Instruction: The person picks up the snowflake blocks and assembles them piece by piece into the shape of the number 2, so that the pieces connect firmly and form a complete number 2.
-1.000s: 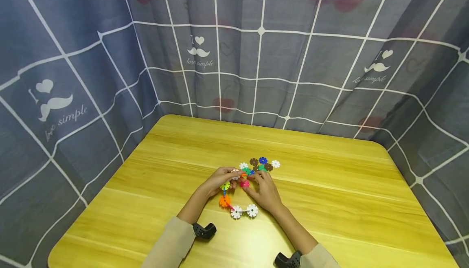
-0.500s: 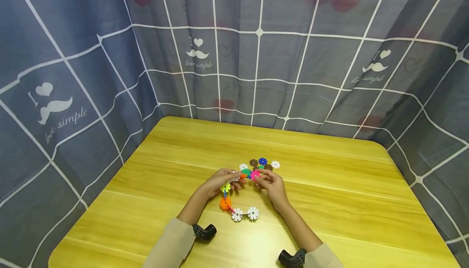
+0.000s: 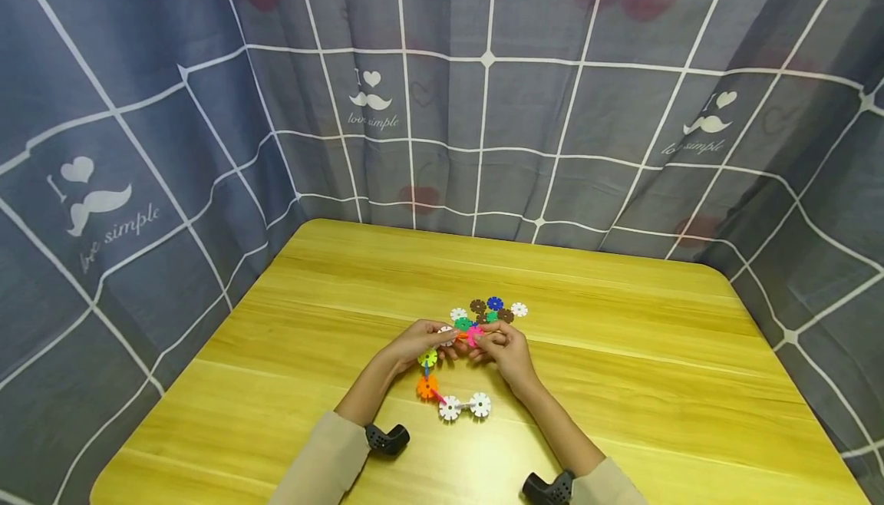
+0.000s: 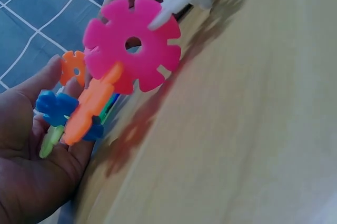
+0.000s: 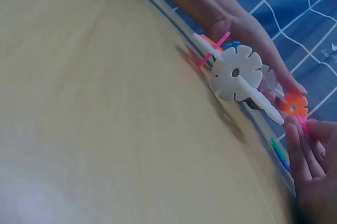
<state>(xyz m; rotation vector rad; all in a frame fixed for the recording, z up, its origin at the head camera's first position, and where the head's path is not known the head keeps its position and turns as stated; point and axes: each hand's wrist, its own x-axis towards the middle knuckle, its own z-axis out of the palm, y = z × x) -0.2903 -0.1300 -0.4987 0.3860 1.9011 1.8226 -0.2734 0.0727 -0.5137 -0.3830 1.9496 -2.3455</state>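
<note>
My left hand [image 3: 414, 344] pinches one end of a chain of slotted plastic discs, at an orange disc [image 5: 295, 104] beside a white disc [image 3: 446, 334]. The chain curves toward me through a yellow-green disc [image 3: 428, 357], a blue one [image 4: 55, 107], an orange one [image 3: 427, 388] and a pink one [image 4: 132, 45], ending in white discs [image 3: 479, 405]. Between thumb and fingers, my right hand [image 3: 509, 353] pinches a separate-coloured pink disc [image 3: 474, 335] against the orange disc at the left fingertips. Whether their slots interlock is hidden by the fingers.
Just beyond the hands lie loose discs: white [image 3: 519, 309], blue [image 3: 494, 303], brown [image 3: 478, 306] and green [image 3: 463, 324]. They rest on a wooden table [image 3: 621, 336]. A grey-blue checked curtain [image 3: 449, 106] surrounds its far side and flanks.
The right hand has lifted the pink disc from lower down, turned it, and brought it left against the orange disc. The left hand stays nearly in place, and the chain's free end shifts slightly toward me.
</note>
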